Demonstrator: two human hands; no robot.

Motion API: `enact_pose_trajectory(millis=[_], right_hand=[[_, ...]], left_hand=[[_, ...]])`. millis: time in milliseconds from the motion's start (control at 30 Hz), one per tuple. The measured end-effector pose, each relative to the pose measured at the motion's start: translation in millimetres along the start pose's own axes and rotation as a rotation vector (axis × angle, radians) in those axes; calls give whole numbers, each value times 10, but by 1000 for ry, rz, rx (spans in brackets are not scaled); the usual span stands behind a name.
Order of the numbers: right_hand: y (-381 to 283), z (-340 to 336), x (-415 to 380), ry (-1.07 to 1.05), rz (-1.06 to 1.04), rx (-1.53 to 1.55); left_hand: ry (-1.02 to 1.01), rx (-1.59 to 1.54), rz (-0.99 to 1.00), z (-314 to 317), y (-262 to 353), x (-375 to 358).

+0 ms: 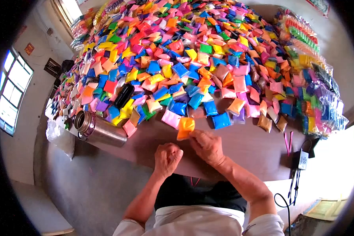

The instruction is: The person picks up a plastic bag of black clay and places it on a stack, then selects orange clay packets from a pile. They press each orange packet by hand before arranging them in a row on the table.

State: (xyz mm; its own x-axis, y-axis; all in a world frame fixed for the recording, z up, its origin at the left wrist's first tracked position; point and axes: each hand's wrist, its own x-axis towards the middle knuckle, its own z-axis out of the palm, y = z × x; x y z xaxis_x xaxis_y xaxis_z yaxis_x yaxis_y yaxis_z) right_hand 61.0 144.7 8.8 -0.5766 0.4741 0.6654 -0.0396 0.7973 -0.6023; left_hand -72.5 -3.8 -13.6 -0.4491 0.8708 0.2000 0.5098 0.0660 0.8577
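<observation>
My right hand (206, 147) pinches a small orange packet (186, 128) by its edge, just above the table near the front of the pile. Left of it, my left hand (168, 158) is curled closed over the table's front edge, its thumb laid across the fingers. Whether anything is inside that fist is hidden. A pink packet (171, 118) and a blue packet (221, 120) lie closest to the held packet. Behind them rises a large heap of packets (177, 51) in many colours.
A steel flask (102, 128) without a lid lies tilted at the table's left, below a black case (124, 95). Bagged packets (322, 94) stack up at the right. A black device with cables (301, 160) and a pink ribbon (288, 143) sit at the right edge of the table (247, 151).
</observation>
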Motion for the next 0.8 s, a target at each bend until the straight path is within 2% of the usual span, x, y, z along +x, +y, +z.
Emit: enact_pose_trajectory(millis=[67, 133, 200, 333, 500, 600, 667, 733, 800], right_hand=[[-51, 52, -46, -16, -2, 18], [-92, 72, -81, -176, -21, 61], [-120, 93, -88, -209, -1, 108], [-127, 96, -65, -202, -73, 151], [-93, 98, -64, -174, -157, 147], [-99, 85, -84, -228, -187, 166], [-179, 36, -78, -250, 355, 400], [-88, 118, -25, -170, 533, 436], [-83, -8, 167, -417, 634, 484]], left_hand=[[24, 6, -32, 12, 12, -20], [54, 15, -71, 24, 42, -37], [200, 23, -50, 49, 97, -19], [187, -6, 2, 55, -36, -33], [107, -274, -135, -13, 26, -14], [165, -200, -94, 27, -13, -19], [136, -177, -104, 7, -49, -27], [106, -201, -69, -9, 6, -14], [129, -169, -51, -8, 59, 7]])
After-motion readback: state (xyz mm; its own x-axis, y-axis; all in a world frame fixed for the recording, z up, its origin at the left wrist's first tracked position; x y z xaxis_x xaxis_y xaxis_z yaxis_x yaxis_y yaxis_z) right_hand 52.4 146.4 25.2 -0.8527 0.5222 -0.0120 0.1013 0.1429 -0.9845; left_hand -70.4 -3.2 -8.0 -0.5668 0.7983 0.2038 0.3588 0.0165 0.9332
